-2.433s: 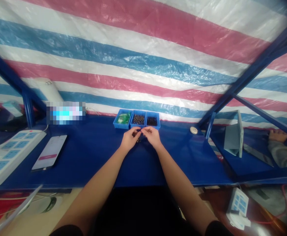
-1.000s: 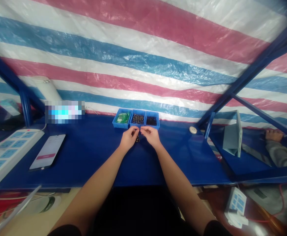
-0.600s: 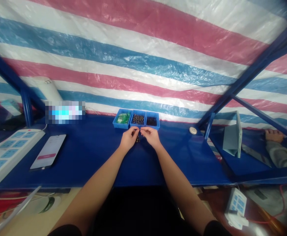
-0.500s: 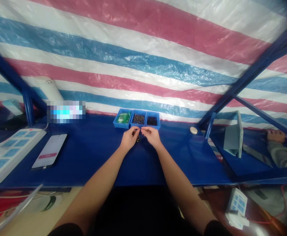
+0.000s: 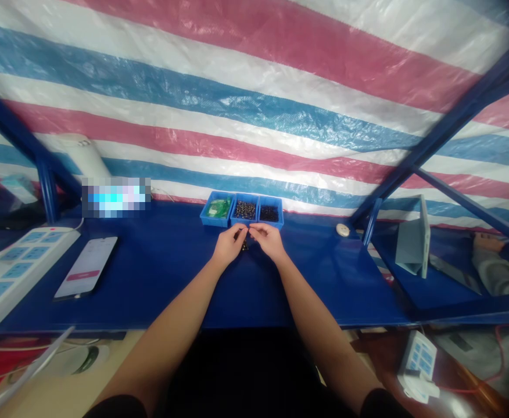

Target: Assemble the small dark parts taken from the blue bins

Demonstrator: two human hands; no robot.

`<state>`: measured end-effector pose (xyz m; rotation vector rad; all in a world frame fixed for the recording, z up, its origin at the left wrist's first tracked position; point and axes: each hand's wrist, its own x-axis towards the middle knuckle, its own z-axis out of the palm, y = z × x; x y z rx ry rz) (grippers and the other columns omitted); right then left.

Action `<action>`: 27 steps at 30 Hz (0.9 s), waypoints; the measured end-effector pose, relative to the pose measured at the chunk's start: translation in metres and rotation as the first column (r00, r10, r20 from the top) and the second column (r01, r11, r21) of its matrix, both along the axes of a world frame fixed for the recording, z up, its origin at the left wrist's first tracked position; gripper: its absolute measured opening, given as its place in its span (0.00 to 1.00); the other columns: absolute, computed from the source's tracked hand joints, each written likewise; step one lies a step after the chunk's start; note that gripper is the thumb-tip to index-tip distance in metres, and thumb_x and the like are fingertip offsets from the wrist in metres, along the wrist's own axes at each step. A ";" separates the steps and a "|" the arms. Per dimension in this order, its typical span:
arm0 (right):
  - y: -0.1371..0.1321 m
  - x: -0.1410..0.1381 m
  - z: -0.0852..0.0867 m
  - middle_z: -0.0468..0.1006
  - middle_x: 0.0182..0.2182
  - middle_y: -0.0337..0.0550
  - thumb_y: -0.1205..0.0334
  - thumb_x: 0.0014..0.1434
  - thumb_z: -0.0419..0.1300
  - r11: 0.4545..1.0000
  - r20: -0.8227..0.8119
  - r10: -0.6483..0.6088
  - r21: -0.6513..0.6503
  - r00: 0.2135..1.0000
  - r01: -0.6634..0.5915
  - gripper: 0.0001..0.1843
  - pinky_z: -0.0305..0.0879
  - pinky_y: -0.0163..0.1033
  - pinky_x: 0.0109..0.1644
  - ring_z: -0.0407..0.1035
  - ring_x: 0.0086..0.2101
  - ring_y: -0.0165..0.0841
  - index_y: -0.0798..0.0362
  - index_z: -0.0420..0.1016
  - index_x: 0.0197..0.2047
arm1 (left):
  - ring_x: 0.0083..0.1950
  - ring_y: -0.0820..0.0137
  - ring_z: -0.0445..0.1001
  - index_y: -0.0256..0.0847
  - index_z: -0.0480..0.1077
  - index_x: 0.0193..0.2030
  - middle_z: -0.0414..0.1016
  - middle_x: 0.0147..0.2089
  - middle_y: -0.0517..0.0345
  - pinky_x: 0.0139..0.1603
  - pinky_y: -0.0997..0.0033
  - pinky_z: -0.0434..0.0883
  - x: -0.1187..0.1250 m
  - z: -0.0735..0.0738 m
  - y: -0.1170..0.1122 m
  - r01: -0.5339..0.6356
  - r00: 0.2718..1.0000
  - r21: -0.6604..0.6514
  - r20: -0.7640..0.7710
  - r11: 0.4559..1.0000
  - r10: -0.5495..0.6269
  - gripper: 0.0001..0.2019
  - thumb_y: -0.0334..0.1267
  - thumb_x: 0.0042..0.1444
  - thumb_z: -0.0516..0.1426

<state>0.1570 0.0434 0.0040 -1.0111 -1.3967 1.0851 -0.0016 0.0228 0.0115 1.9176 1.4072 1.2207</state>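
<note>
My left hand and my right hand meet just in front of three joined blue bins, both with fingers pinched together. Whatever sits between the fingertips is too small to make out. Under the hands, on the blue table, lie a few small dark and brassy pieces, partly covered by my left hand. The left bin holds a green item in clear plastic. Many small metallic dark pieces fill the middle bin, and small black pieces fill the right one.
A phone and a white power strip lie on the left of the table. A round white object rests at right. Beyond a blue frame post stand a tablet in a case and another person's arm.
The hands stay pinched together in nearly the same place, with the fingertips slightly closer. The whole view has shifted a little.
</note>
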 end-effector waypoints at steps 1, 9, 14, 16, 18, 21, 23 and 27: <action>0.000 0.000 0.000 0.81 0.32 0.44 0.52 0.52 0.65 1.000 0.006 -0.003 0.000 1.000 0.003 0.18 0.72 0.39 0.38 0.75 0.31 0.34 0.54 0.79 0.43 | 0.30 0.73 0.72 0.43 0.71 0.41 0.75 0.30 0.63 0.34 0.74 0.66 0.000 0.000 0.000 0.004 1.000 -0.001 -0.001 1.000 -0.004 0.14 0.48 0.63 0.49; 0.000 -0.001 0.001 0.81 0.31 0.45 0.52 0.51 0.65 1.000 -0.008 -0.019 -0.005 1.000 0.019 0.17 0.72 0.39 0.36 0.74 0.30 0.34 0.54 0.80 0.41 | 0.27 0.73 0.71 0.44 0.70 0.43 0.73 0.27 0.64 0.31 0.74 0.66 0.000 -0.003 0.001 -0.016 1.000 -0.012 0.020 1.000 0.016 0.14 0.49 0.62 0.51; -0.001 -0.001 0.002 0.81 0.32 0.45 0.52 0.51 0.65 1.000 -0.013 -0.022 -0.014 1.000 0.022 0.17 0.72 0.39 0.36 0.74 0.29 0.33 0.54 0.80 0.41 | 0.27 0.73 0.71 0.44 0.70 0.44 0.73 0.28 0.63 0.32 0.74 0.66 0.000 -0.004 0.002 -0.005 1.000 0.018 0.029 1.000 0.005 0.13 0.47 0.62 0.51; -0.001 -0.002 0.002 0.81 0.32 0.45 0.52 0.51 0.65 1.000 -0.011 -0.013 -0.015 1.000 0.013 0.17 0.72 0.39 0.37 0.74 0.29 0.33 0.54 0.80 0.41 | 0.27 0.73 0.71 0.43 0.70 0.43 0.74 0.28 0.63 0.32 0.74 0.66 0.000 -0.004 0.002 -0.003 1.000 0.020 0.027 1.000 0.003 0.12 0.47 0.62 0.51; -0.001 -0.002 0.002 0.81 0.33 0.45 0.52 0.50 0.65 1.000 -0.008 -0.006 -0.017 1.000 0.006 0.18 0.72 0.39 0.37 0.74 0.30 0.33 0.54 0.79 0.41 | 0.27 0.73 0.71 0.43 0.70 0.43 0.73 0.28 0.63 0.32 0.74 0.67 -0.001 -0.005 0.002 0.003 1.000 0.014 0.030 1.000 -0.003 0.12 0.47 0.62 0.50; 0.000 -0.001 0.002 0.81 0.33 0.45 0.52 0.50 0.66 1.000 -0.010 0.004 -0.020 1.000 -0.005 0.18 0.72 0.39 0.37 0.75 0.31 0.34 0.53 0.79 0.42 | 0.29 0.72 0.72 0.43 0.69 0.43 0.73 0.29 0.63 0.33 0.74 0.67 -0.001 -0.005 0.003 0.013 0.999 0.003 0.037 1.000 -0.013 0.12 0.47 0.63 0.50; -0.001 -0.001 0.001 0.81 0.32 0.45 0.52 0.51 0.65 1.000 -0.007 0.003 -0.023 1.000 -0.004 0.18 0.72 0.39 0.37 0.74 0.30 0.34 0.54 0.79 0.42 | 0.29 0.72 0.72 0.44 0.68 0.43 0.73 0.29 0.63 0.34 0.74 0.67 -0.001 -0.006 0.003 0.017 0.999 -0.005 0.036 1.000 -0.017 0.12 0.47 0.63 0.50; -0.002 -0.001 0.001 0.81 0.32 0.45 0.52 0.51 0.65 1.000 0.008 -0.004 -0.002 1.000 0.004 0.17 0.72 0.39 0.38 0.74 0.31 0.34 0.54 0.80 0.41 | 0.29 0.72 0.72 0.44 0.67 0.43 0.73 0.29 0.64 0.34 0.74 0.67 -0.001 -0.005 0.002 0.021 0.999 -0.019 0.045 1.000 -0.021 0.12 0.46 0.64 0.49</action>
